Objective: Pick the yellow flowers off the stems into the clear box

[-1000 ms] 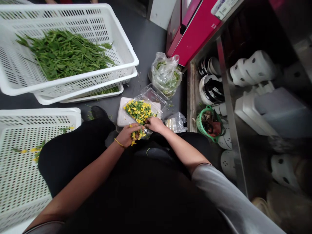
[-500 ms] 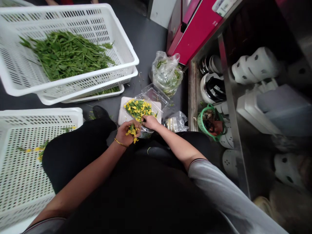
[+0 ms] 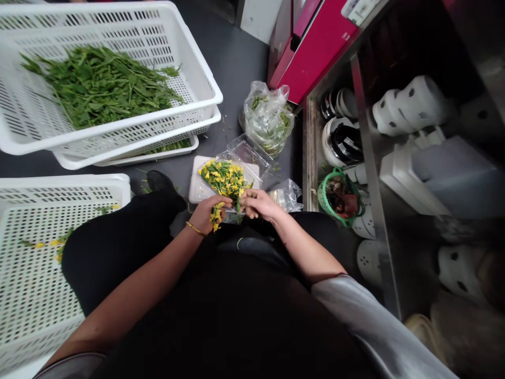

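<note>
My left hand [image 3: 208, 215] is closed around a small bunch of yellow-flowered green stems [image 3: 216, 215], with blossoms hanging below the fingers. Close beside it, my right hand [image 3: 257, 203] pinches a short green stem [image 3: 239, 201] between thumb and fingers. Just beyond both hands, a heap of cut flowering stems [image 3: 223, 176] lies in a clear plastic container, whose transparent lid [image 3: 252, 151] is folded back. Under the container is a whitish box or board [image 3: 197, 179].
White perforated baskets [image 3: 118, 138] with leafy greens [image 3: 106, 89] are stacked at upper left. Another white basket [image 3: 35, 279] lies at left with a few flower stems. A clear bag of greens [image 3: 268, 118], a green colander [image 3: 325, 195] and a metal shelf with white containers are at right.
My right hand has drawn back from the heap and turned, and now holds a green stem beside my left hand. My left hand keeps its bunch. The view has shifted slightly.
</note>
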Motion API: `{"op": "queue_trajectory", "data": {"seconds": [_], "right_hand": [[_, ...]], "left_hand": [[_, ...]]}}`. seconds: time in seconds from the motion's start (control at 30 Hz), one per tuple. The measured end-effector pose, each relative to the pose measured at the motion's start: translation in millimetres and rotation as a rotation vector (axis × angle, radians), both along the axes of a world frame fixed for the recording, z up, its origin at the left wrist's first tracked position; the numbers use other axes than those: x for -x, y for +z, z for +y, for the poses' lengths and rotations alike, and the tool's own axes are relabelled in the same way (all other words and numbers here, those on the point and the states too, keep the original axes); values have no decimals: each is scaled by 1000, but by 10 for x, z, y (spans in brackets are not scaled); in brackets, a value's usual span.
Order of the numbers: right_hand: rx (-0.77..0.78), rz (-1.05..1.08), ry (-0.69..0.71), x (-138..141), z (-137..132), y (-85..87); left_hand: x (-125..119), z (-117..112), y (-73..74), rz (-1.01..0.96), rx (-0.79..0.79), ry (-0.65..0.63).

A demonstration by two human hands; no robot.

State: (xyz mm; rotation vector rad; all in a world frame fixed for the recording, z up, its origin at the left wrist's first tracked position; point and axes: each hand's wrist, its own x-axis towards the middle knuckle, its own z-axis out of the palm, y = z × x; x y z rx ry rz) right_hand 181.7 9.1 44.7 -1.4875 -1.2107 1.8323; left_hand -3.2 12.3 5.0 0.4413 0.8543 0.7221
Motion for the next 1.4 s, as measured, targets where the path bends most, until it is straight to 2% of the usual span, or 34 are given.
{"op": "queue_trajectory", "data": {"seconds": [0.07, 0.13, 0.27, 0.33, 0.43, 0.5, 0.53, 0.57, 0.63, 0.7, 0.77, 0.83, 0.9, 0.97, 1.03, 1.1, 1.17, 1.27, 1.33, 1.4], "right_hand": [[61, -14, -5, 67, -70, -49], [64, -114, 16, 122, -99, -113], [-238, -434, 96, 195, -159, -133], [-363, -490, 141, 174, -205, -99], [-416, -492, 60, 12, -211, -62], [-435, -615, -29, -135, -132, -67], [-442, -706, -13, -190, -70, -81], [-439, -803, 56, -218, 1, -104], [-411, -986, 306, -178, 151, -180], [-387, -1119, 572, -29, 279, -290], [-396, -1188, 749, 146, 371, -412], [-430, -1195, 837, 252, 437, -506], [-454, -1166, 846, 241, 492, -542], [-453, -1109, 772, 135, 526, -505], [-461, -1032, 621, 13, 503, -405], [-522, -926, 458, -48, 385, -269], [-634, -815, 369, -21, 173, -136], [-778, -746, 454, 83, -193, -5], [-804, -711, 539, 92, -361, 32], [-770, -628, 488, 25, -423, 39]], "left_hand": [[-30, -27, -2, 93, -24, -43], [-55, -63, 0, 140, -52, -99], [-73, -98, 0, 201, -59, -125], [-55, -84, 9, 189, -15, -95], [19, -46, 58, -2, 31, -21], [79, -29, 106, -190, 16, 0], [102, -26, 127, -259, -3, 1], [117, -25, 143, -296, -26, 6], [122, -30, 155, -290, -64, 24], [103, -32, 136, -247, -83, 56], [80, -25, 100, -197, -77, 79], [67, -9, 59, -146, -33, 106], [61, 10, 23, -98, 27, 127], [53, 25, -7, -61, 71, 135], [35, 30, -31, -17, 112, 89], [5, 24, -52, 29, 171, -7], [-29, 8, -66, 59, 212, -81], [-61, -21, -70, 49, 160, -51], [-55, -38, -60, 55, 81, -20], [-34, -51, -45, 91, -3, -42]]}}
